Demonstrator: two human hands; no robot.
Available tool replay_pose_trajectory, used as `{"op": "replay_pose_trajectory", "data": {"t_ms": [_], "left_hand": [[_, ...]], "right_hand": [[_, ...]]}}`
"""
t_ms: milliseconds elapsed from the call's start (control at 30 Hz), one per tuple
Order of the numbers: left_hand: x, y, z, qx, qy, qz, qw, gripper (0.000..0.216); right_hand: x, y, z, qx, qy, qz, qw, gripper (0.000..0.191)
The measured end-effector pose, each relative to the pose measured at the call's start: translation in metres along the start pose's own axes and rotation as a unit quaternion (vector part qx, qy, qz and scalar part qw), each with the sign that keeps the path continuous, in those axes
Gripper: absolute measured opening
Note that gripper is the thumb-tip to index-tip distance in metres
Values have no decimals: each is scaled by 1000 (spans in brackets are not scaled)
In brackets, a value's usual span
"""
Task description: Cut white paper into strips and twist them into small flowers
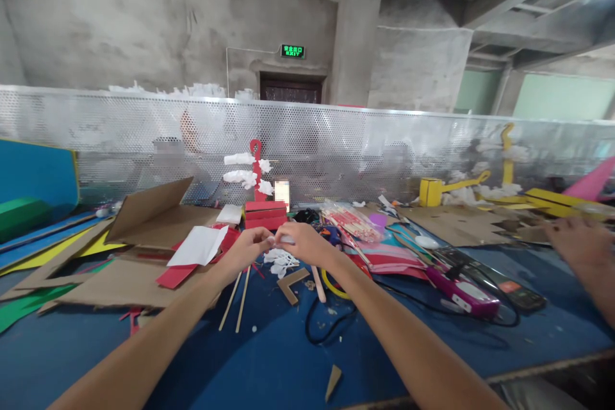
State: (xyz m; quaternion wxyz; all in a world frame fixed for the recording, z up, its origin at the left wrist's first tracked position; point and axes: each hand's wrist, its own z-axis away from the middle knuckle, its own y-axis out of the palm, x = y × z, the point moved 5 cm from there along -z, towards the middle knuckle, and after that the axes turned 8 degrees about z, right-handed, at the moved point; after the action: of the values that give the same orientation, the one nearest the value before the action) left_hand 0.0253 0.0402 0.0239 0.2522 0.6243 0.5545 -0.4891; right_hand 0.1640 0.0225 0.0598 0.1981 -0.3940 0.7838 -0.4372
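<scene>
My left hand (247, 248) and my right hand (307, 246) meet above the middle of the table, fingertips pinched together. Between them is a small white piece (284, 239), mostly hidden by the fingers; its material is unclear. Just behind stands a red box-like base (265, 214) with an upright red strip (257, 170) that has a looped top and white fluffy tufts (240, 177) on both sides. Scraps of white material (281, 262) lie below my hands. Two thin wooden sticks (243, 300) rest beneath my left hand, and an L-shaped cardboard piece (291, 286) is below my right.
Cardboard sheets (115, 285) and white paper (198, 245) lie left. A purple device (464, 291), a black cable (331, 336) and a plastic bag of sticks (353, 221) are right. Another person's hand (579, 246) reaches in at far right. A perforated metal screen (327, 147) stands behind.
</scene>
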Motion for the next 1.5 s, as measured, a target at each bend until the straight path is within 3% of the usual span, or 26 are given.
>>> {"op": "replay_pose_trajectory", "data": {"t_ms": [300, 500, 800, 1267, 1500], "left_hand": [[2, -1, 4, -24, -63, 28, 997, 28], [-1, 1, 8, -9, -87, 60, 994, 26], [-2, 2, 5, -5, -72, 62, 995, 24], [-1, 0, 0, 6, -14, -21, 1000, 28], [1, 0, -1, 14, -14, -23, 1000, 29]], "right_hand": [[-1, -6, 0, -8, 8, -21, 1000, 12], [-3, -7, -2, -28, 21, -42, 999, 11], [-7, -8, 1, -33, 99, -85, 991, 16], [-17, 4, 0, -21, 126, -57, 990, 14], [-18, 4, 0, -3, 122, -62, 991, 26]]}}
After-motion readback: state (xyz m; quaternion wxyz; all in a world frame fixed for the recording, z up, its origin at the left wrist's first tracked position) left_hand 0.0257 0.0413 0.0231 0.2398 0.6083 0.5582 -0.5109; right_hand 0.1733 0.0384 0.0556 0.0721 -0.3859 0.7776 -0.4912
